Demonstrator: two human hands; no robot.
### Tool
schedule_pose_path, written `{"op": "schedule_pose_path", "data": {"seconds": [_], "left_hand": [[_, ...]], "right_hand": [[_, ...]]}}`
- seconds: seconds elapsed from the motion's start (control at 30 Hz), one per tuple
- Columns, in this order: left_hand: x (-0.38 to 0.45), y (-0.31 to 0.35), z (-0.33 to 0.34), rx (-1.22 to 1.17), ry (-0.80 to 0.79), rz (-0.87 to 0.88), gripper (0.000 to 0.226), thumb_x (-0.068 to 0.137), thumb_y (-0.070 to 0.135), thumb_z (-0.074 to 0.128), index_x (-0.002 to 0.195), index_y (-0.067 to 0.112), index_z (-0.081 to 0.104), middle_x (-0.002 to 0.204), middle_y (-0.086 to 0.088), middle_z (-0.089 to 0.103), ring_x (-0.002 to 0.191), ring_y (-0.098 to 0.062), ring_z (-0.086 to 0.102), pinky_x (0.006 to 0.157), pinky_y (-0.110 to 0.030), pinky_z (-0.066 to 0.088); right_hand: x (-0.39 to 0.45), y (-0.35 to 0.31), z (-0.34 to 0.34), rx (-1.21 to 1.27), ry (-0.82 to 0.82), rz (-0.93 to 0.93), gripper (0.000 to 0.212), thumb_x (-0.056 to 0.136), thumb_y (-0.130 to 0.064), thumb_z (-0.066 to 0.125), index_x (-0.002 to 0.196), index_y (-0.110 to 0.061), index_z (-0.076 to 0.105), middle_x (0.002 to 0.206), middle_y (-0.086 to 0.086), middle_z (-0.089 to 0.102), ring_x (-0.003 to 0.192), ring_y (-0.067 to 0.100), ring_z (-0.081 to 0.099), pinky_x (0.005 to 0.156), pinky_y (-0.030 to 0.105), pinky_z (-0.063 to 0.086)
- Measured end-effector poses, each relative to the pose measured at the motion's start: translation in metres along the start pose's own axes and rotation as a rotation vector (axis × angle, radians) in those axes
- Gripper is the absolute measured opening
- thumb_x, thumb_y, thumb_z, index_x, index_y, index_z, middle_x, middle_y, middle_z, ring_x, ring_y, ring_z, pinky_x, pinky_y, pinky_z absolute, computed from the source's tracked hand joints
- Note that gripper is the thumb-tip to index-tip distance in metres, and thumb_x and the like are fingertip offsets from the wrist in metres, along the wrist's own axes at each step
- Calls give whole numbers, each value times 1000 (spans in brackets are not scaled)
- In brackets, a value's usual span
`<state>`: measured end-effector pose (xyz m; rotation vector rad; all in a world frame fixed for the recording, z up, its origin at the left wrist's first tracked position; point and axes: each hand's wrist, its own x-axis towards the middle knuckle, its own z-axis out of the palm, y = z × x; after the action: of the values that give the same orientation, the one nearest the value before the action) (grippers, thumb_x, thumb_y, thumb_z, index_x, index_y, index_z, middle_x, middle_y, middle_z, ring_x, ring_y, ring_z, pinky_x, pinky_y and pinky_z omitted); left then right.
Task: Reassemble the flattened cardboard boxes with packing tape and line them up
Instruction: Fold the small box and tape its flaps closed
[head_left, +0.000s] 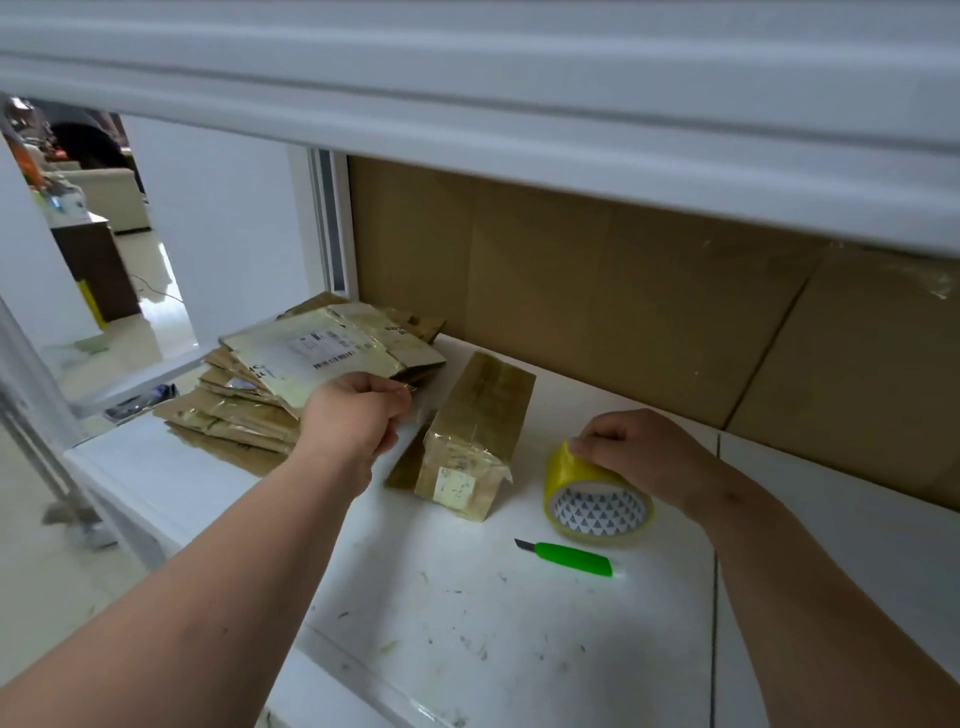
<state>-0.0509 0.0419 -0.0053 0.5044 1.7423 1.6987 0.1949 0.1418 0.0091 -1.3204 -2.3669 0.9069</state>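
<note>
A pile of several flattened cardboard boxes (270, 384) lies at the back left of the white counter (467, 613). My left hand (358, 415) pinches the near right corner of the top flattened box (311, 358), fingers curled. One assembled, taped box (478, 431) stands just right of that hand. My right hand (639, 452) grips the top of a yellow packing tape roll (592, 499) standing on its edge on the counter. A green utility knife (569, 555) lies in front of the roll.
A large cardboard sheet (649, 312) leans against the back wall under a white shelf (519, 119). The counter's left edge drops to a tiled floor (41, 519). A doorway (104, 234) opens at far left.
</note>
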Motion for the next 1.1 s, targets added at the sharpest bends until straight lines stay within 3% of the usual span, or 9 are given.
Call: {"op": "schedule_pose_path", "data": {"seconds": [0.2, 0.33, 0.47, 0.57, 0.73, 0.83, 0.9, 0.97, 1.1], "left_hand": [[14, -12, 2, 64, -7, 16, 12, 85, -5, 65, 81, 6, 69, 77, -18, 62, 52, -20, 43, 44, -23, 37], [13, -19, 5, 121, -17, 11, 7, 87, -4, 65, 84, 2, 68, 61, -12, 53, 45, -16, 40, 35, -18, 34], [17, -35, 5, 181, -32, -5, 5, 88, 8, 72, 86, 5, 70, 63, -7, 56, 57, -17, 46, 54, -26, 44], [25, -45, 3, 220, -64, -15, 10, 90, 16, 70, 88, 6, 67, 69, -8, 60, 59, -18, 46, 57, -29, 40], [32, -43, 0, 399, -47, 47, 33, 88, 21, 70, 109, 25, 45, 82, -7, 69, 72, -25, 58, 66, -36, 47], [33, -39, 4, 517, -64, 110, 5, 90, 16, 64, 92, 18, 60, 86, -5, 66, 79, -27, 62, 74, -42, 54], [36, -40, 5, 548, -95, 112, 14, 92, 16, 61, 80, 20, 66, 89, -8, 66, 76, -23, 60, 67, -35, 49], [37, -41, 3, 562, -109, 84, 17, 95, 22, 61, 80, 20, 70, 93, -9, 65, 78, -21, 59, 66, -28, 46], [28, -39, 3, 427, -185, -1, 24, 98, 11, 47, 82, 6, 65, 74, -7, 56, 71, -23, 49, 68, -31, 42]], "right_hand": [[13, 2, 10, -139, -3, 66, 21, 86, -43, 65, 80, -24, 72, 88, -1, 68, 89, 19, 63, 83, 38, 51], [20, -3, 17, -340, -44, 121, 19, 86, -45, 60, 87, -29, 70, 93, -5, 64, 93, 19, 58, 93, 40, 44], [28, -17, 31, -553, -73, 93, 22, 88, -39, 55, 103, -30, 69, 100, -4, 64, 97, 20, 57, 89, 40, 30], [36, -26, 46, -585, -102, 67, 24, 88, -32, 51, 108, -33, 64, 104, -7, 63, 103, 20, 57, 95, 44, 26], [43, -36, 69, -606, -95, -25, 24, 94, -34, 42, 103, -32, 64, 96, -8, 64, 93, 18, 57, 96, 45, 24], [44, -37, 70, -648, -72, -37, 28, 95, -35, 39, 103, -32, 65, 93, -8, 65, 91, 18, 58, 94, 44, 22], [43, -37, 70, -655, -64, -39, 30, 96, -37, 36, 102, -33, 65, 90, -9, 64, 89, 17, 57, 94, 43, 22], [42, -36, 72, -655, -48, -49, 32, 97, -37, 34, 100, -32, 65, 88, -9, 64, 89, 17, 58, 94, 43, 21], [39, -31, 78, -693, 15, -80, 32, 97, -31, 33, 98, -30, 65, 85, -7, 64, 86, 19, 60, 94, 43, 20]]}}
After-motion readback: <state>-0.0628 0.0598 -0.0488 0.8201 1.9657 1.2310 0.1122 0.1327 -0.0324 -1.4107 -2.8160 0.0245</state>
